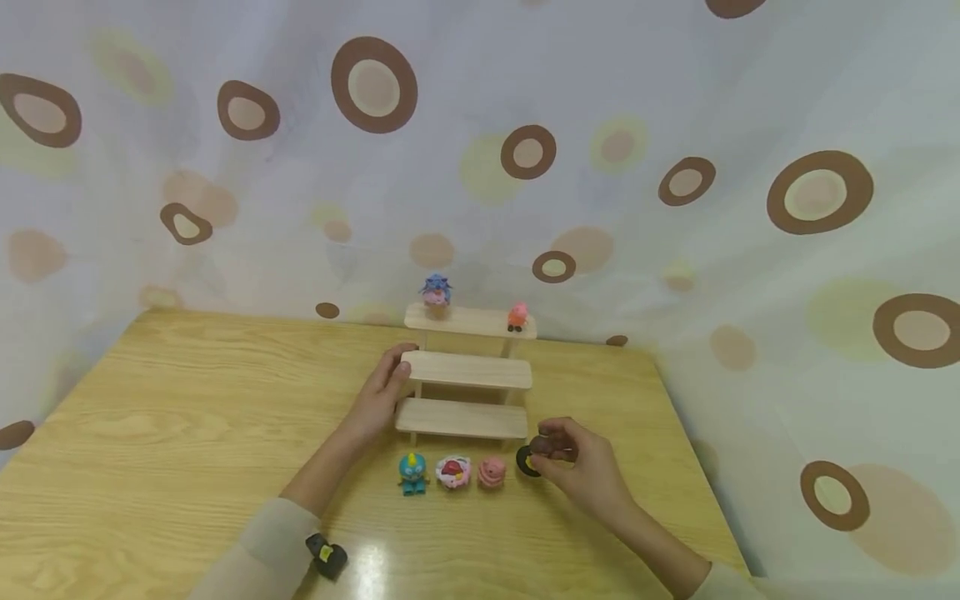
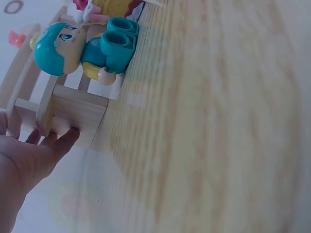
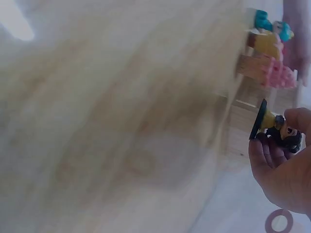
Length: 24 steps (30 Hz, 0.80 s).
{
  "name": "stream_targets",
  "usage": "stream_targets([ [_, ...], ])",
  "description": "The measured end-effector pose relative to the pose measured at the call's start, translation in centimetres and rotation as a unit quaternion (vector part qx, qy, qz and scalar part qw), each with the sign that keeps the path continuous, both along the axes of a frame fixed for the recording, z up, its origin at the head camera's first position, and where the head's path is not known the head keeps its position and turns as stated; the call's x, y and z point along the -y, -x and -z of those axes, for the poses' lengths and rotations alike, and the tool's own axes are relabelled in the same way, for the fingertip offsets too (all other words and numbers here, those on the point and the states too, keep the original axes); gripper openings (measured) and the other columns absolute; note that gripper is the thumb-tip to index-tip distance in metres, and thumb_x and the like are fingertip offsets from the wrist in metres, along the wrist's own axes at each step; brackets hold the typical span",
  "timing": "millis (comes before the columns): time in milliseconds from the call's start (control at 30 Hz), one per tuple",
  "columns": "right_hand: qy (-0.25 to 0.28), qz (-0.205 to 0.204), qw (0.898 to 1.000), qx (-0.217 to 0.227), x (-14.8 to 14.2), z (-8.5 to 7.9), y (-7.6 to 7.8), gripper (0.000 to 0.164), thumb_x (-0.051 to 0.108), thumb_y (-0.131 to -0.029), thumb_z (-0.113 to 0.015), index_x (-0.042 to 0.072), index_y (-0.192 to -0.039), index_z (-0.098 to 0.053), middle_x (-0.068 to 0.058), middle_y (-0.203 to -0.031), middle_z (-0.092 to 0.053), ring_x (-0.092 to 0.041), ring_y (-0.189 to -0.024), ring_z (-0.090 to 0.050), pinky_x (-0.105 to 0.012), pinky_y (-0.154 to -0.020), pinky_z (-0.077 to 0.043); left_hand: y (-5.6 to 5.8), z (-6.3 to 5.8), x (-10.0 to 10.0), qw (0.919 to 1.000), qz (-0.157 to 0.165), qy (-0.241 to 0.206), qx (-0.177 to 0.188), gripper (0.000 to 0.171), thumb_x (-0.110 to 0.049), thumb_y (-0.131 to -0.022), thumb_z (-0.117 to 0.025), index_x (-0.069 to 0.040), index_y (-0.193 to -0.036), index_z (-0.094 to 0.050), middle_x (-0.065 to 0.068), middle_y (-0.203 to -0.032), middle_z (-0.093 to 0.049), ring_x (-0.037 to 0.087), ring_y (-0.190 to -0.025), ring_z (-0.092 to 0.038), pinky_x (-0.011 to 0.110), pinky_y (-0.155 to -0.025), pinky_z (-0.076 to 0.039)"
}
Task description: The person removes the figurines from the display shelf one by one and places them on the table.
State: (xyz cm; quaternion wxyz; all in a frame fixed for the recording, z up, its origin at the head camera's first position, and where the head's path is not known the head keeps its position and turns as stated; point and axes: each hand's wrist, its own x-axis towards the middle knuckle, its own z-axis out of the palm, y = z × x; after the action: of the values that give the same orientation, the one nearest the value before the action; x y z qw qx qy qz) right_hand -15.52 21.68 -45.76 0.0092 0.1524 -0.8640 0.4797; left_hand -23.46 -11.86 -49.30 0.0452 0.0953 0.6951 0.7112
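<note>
A small three-tier wooden display stand (image 1: 467, 369) stands on the table. My left hand (image 1: 382, 392) holds its left end at the middle tier, with fingers against the side panel in the left wrist view. Just right of the bottom tier, my right hand (image 1: 588, 471) grips a dark-haired figurine (image 3: 277, 127) with a yellow body and round black base. In front of the stand are a teal-haired figurine (image 1: 412, 474), a white-and-pink figurine with a red middle (image 1: 453, 472) and a pink figurine (image 1: 492, 472). On the top tier sit a blue-and-pink figurine (image 1: 436, 290) and a pink-and-orange figurine (image 1: 517, 317).
A black strap-like object with a yellow patch (image 1: 327, 556) is beside the left sleeve (image 1: 262, 542). A patterned cloth (image 1: 450, 192) with brown rings hangs behind and along the right of the wooden table (image 1: 225, 400).
</note>
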Motion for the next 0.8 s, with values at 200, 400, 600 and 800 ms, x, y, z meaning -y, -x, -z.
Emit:
stream_targets([
  [200,-0.014,-0.021,0.999,0.026,0.2,1.8,-0.1,0.043,0.003,-0.087,-0.086,-0.006,-0.124,-0.065,-0.009,-0.107,-0.073,-0.020,-0.096,-0.072,-0.027,-0.087,-0.062,-0.1,-0.2,0.3,0.9999,-0.011,0.011,0.002,0.044,-0.038,-0.117,-0.035,-0.019,-0.156,-0.039,0.012,-0.167,-0.035,0.033,-0.159,-0.025,0.055,-0.130,-0.018],
  [400,-0.021,-0.043,0.999,0.025,0.1,2.8,-0.2,0.041,0.002,-0.089,-0.084,-0.006,-0.125,-0.065,-0.011,-0.110,-0.072,-0.025,-0.099,-0.073,-0.028,-0.089,-0.062,-0.1,-0.2,0.1,1.0000,-0.001,0.003,-0.002,0.044,-0.037,-0.117,-0.035,-0.018,-0.156,-0.037,0.012,-0.167,-0.033,0.032,-0.159,-0.024,0.055,-0.130,-0.018],
  [600,-0.023,-0.048,0.998,0.036,-0.2,3.2,-0.5,0.045,0.005,-0.091,-0.082,-0.005,-0.130,-0.062,-0.011,-0.115,-0.071,-0.026,-0.105,-0.072,-0.033,-0.095,-0.060,0.0,0.0,-0.1,1.0000,0.003,0.007,0.001,0.045,-0.038,-0.117,-0.034,-0.018,-0.157,-0.037,0.012,-0.169,-0.031,0.033,-0.160,-0.021,0.055,-0.130,-0.015],
  [800,-0.015,-0.033,0.998,0.048,-0.4,2.3,-0.5,0.055,0.009,-0.088,-0.088,-0.005,-0.133,-0.059,-0.013,-0.120,-0.068,-0.030,-0.112,-0.069,-0.036,-0.101,-0.058,-0.1,-0.2,-0.2,1.0000,0.004,0.002,0.000,0.045,-0.038,-0.117,-0.034,-0.017,-0.157,-0.037,0.013,-0.168,-0.032,0.033,-0.160,-0.021,0.056,-0.130,-0.016],
])
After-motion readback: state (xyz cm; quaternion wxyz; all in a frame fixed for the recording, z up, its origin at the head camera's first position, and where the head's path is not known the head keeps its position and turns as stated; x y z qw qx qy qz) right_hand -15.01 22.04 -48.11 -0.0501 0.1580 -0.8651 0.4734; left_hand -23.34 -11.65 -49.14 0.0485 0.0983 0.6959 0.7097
